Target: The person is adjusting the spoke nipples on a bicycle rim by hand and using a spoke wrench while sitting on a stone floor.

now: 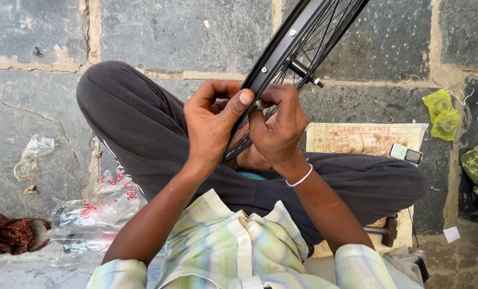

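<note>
Head view: a black wheel rim stands tilted over the crossed legs. The left hand grips its edge, thumb pressed on the rim. The right hand has its fingers pinched on something small among the spokes. A phone lies on the sack.

Count as you sit: one black wheel rim, spoked, with one hub axle showing. Two hands on it, your left hand and right hand; one white bangle on the right wrist. One woven sack mat under you. One small phone. One hammer. Two green wrappers. One clear plastic bag with red print. One crumpled clear wrapper. One dark red cloth.
</note>
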